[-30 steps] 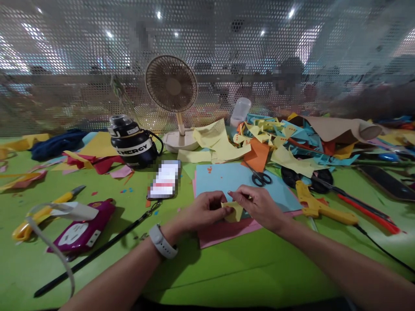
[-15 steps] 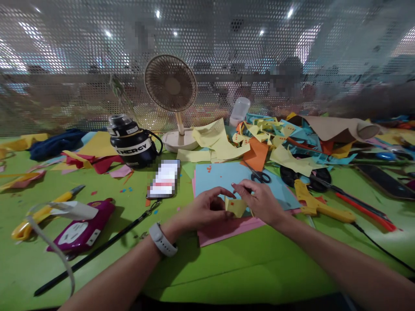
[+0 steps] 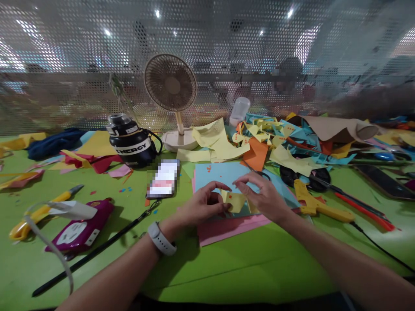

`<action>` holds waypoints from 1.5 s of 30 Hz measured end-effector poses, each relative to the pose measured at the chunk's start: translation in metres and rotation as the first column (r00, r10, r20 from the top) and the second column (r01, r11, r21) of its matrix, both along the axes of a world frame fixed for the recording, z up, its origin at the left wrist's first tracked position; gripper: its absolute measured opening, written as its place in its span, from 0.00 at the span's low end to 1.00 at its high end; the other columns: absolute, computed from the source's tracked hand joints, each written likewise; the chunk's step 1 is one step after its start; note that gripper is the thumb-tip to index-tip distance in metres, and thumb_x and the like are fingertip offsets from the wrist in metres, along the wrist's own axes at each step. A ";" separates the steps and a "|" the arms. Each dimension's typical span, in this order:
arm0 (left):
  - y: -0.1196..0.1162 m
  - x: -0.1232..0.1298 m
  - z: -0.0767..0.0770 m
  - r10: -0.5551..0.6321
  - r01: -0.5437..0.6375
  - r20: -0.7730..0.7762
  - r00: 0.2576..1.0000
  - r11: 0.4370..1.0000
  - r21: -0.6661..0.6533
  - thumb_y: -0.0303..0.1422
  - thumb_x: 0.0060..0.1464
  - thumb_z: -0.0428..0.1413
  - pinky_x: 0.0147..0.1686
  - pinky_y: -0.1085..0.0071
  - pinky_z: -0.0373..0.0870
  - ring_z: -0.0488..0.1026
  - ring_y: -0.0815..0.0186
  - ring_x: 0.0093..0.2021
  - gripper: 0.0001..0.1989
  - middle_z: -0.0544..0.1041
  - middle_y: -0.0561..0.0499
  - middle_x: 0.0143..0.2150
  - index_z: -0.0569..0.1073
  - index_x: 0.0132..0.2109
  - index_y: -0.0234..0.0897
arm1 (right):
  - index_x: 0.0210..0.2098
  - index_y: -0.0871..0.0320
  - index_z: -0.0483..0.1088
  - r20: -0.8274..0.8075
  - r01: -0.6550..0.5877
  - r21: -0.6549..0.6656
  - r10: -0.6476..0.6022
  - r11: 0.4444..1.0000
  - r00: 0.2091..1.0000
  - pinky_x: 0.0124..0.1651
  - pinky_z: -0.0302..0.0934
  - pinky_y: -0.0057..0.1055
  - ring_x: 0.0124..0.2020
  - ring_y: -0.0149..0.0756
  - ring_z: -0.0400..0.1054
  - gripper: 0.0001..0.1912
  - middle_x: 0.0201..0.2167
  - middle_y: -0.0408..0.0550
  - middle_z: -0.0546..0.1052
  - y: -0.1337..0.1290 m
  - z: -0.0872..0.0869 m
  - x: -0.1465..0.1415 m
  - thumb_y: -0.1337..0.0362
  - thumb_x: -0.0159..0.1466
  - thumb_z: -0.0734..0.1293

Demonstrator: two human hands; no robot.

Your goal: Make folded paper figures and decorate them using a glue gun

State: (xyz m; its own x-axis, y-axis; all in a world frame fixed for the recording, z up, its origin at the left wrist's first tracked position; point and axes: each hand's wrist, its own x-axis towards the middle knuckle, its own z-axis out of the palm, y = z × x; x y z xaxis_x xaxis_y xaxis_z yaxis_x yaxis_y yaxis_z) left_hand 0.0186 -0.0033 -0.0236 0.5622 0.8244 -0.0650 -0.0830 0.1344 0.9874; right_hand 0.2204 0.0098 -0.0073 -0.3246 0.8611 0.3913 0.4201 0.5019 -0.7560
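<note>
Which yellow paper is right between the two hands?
The small folded yellow paper with an orange dot, between the left hand and right hand. Others lie farther off, like the big yellow sheet by the fan.

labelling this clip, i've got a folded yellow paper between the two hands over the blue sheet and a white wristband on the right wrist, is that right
Wrong wrist: the head view shows the white wristband on the left wrist. The folded yellow paper is between the left hand and right hand, over the blue sheet.
</note>
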 end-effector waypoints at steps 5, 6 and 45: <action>-0.003 0.003 0.001 0.025 -0.025 -0.002 1.000 1.000 -0.010 0.43 0.46 0.65 0.34 0.69 0.66 0.72 0.68 0.28 0.29 0.72 0.58 0.25 0.62 0.50 0.38 | 0.28 0.57 0.67 0.193 -0.063 -0.001 0.062 0.998 0.979 0.36 0.56 0.30 0.31 0.33 0.63 0.19 0.27 0.44 0.71 -0.004 0.000 -0.005 0.51 0.67 0.59; -0.004 0.003 0.001 0.031 -0.031 -0.007 0.999 0.999 -0.008 0.43 0.47 0.65 0.34 0.69 0.66 0.71 0.68 0.28 0.29 0.72 0.58 0.25 0.62 0.51 0.38 | 0.28 0.57 0.67 0.203 -0.063 -0.003 0.062 0.998 0.977 0.36 0.56 0.30 0.31 0.33 0.63 0.19 0.27 0.44 0.71 -0.004 -0.001 -0.006 0.51 0.67 0.59; -0.003 0.004 0.001 0.026 -0.027 0.010 1.000 0.998 0.059 0.44 0.48 0.63 0.34 0.69 0.64 0.67 0.70 0.27 0.27 0.69 0.59 0.25 0.63 0.50 0.37 | 0.29 0.57 0.65 0.318 -0.073 0.007 0.067 0.997 0.946 0.34 0.54 0.30 0.30 0.34 0.63 0.22 0.26 0.45 0.70 -0.004 -0.004 -0.007 0.52 0.70 0.52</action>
